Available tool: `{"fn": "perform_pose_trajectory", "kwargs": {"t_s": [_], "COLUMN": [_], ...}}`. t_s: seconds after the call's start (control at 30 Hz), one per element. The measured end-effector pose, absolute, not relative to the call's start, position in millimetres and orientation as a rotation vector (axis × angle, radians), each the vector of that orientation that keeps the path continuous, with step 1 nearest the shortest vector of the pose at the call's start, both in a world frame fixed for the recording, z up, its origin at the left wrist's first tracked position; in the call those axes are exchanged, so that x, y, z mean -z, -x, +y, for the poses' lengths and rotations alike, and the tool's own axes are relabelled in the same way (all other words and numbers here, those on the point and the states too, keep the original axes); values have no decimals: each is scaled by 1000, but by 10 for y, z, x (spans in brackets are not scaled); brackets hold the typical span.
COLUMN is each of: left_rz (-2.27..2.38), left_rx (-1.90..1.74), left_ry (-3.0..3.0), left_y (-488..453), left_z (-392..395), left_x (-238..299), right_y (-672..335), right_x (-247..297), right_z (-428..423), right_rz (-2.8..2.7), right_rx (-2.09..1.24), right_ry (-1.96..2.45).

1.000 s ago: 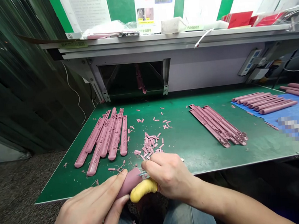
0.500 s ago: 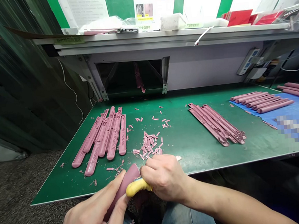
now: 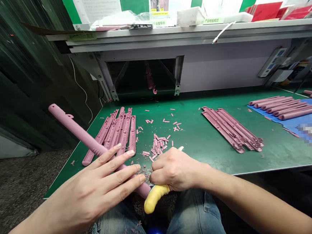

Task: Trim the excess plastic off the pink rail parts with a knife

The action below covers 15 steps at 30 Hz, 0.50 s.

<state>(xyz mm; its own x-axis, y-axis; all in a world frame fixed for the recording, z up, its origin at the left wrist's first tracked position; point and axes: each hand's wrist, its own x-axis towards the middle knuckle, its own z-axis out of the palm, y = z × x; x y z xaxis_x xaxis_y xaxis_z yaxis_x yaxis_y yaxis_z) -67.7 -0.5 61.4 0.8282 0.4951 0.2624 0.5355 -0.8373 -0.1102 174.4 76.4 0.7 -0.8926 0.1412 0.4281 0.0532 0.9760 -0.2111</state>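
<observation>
My left hand (image 3: 97, 190) holds a long pink plastic handle-like part (image 3: 77, 132) slantwise above the near table edge. Its fingers stretch across the top of the part, and the thumb is hidden below. The far end has a small hole and a hook-like tab; the near end points toward my lap. Beside that near end, my right hand (image 3: 173, 169) is closed round a slim tool (image 3: 181, 148), of which only a whitish end shows. A yellow cover (image 3: 155, 199) wraps my right thumb, which is at the tip of the pink part.
Pink half-shells (image 3: 123, 130) lie at the left of the green table (image 3: 192, 128), more half-shells (image 3: 231, 129) at the right. Small pink pieces (image 3: 159, 143) and shavings are scattered between them. Closed pink parts (image 3: 284, 105) rest on a blue sheet (image 3: 293, 122). A shelf (image 3: 166, 37) spans the back.
The pink part has swung from pointing back toward me to reaching far left, more of it now showing. My left fingers have spread over it. The view has shifted slightly.
</observation>
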Motion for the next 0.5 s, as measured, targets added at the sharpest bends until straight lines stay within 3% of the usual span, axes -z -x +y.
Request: {"fn": "perform_pose_trajectory", "kwargs": {"t_s": [0.17,0.27,0.3,0.37,0.43,0.5], "left_rz": [-848,-1240,-1464,-2072,-2613,-2628], "left_rx": [420,664,843,1551,2579,2987], "left_ry": [2784,2864,2911,2792,2027,1498], "left_y": [798,824,790,650,449,259], "left_z": [-23,-115,-147,-174,-116,19], "left_x": [-481,-219,-130,14,95,125], "right_y": [-1824,-1994,-2039,-2056,-1952,-1762], "right_x": [-29,-55,-42,26,146,284], "right_z": [606,644,667,678,600,451], "right_rz": [-2223,-1787,-1647,-1515,-1727,-2116], "right_rx": [-1225,-1658,-1701,-1614,-1381,-1045], "right_ry": [302,421,454,598,717,659]}}
